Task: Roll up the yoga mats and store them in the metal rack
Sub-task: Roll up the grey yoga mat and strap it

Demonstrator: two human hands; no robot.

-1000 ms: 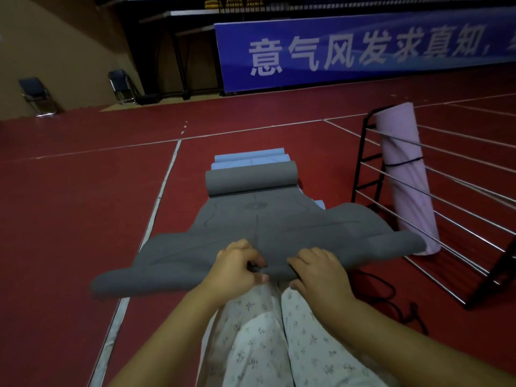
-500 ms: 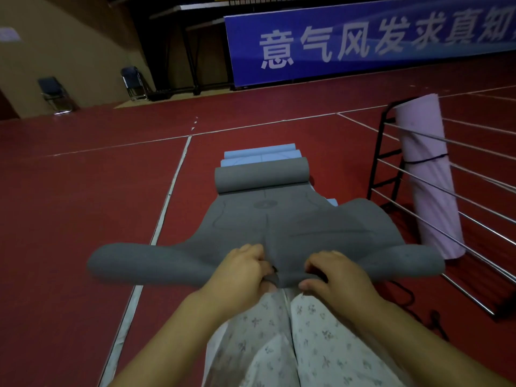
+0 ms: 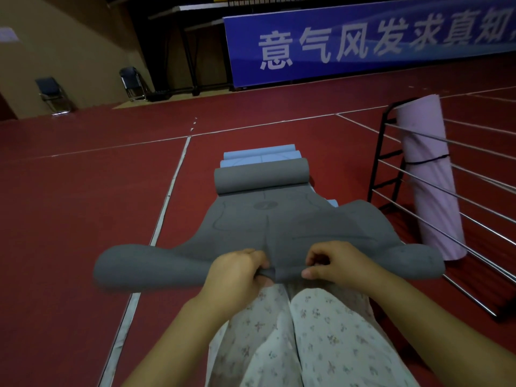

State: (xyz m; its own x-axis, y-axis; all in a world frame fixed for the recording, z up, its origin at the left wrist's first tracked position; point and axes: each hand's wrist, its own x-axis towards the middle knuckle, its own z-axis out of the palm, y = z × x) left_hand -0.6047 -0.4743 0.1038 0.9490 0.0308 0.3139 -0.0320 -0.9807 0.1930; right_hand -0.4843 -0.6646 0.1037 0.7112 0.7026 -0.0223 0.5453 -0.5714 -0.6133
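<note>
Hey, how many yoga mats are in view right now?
3. The grey mat is gripped at its near edge by both hands; a blue mat lies beneath it, mostly hidden; a pink rolled mat stands in the metal rack. More may lie hidden underneath.

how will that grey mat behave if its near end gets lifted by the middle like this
Probably floppy: the grey mat droops at both sides where the left hand and right hand pinch its near edge. Its far end is curled into a roll, so it seems apt to curl back. It looks grippy, not slippery, though that is unsure.

Matt grey foam mat [image 3: 279, 227], shiny metal rack [image 3: 435, 191] rods (black-painted frame), matt red floor [image 3: 69, 205].
</note>
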